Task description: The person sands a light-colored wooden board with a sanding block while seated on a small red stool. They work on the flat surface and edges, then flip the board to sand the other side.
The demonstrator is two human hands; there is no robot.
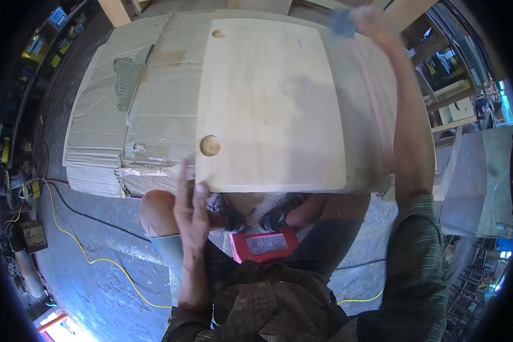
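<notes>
A pale wooden panel (271,108) with two round holes drilled partway along its left side lies flat on a cardboard-covered table. My left hand (192,214) is at its near left corner, index finger stretched out and thumb apart, touching or close to the edge. Beyond the panel's far right corner, my right hand (376,25) is smeared by motion. It grips a blue-grey piece of sandpaper (342,24), held just off the panel's right side. My right arm casts a shadow over the panel.
Torn, layered cardboard (165,91) covers the table around the panel. Under my knees is a red plastic stool or step (265,245). A yellow cord (77,245) runs over the concrete floor. Wooden shelving (450,102) stands at the right, and cluttered shelves line the left.
</notes>
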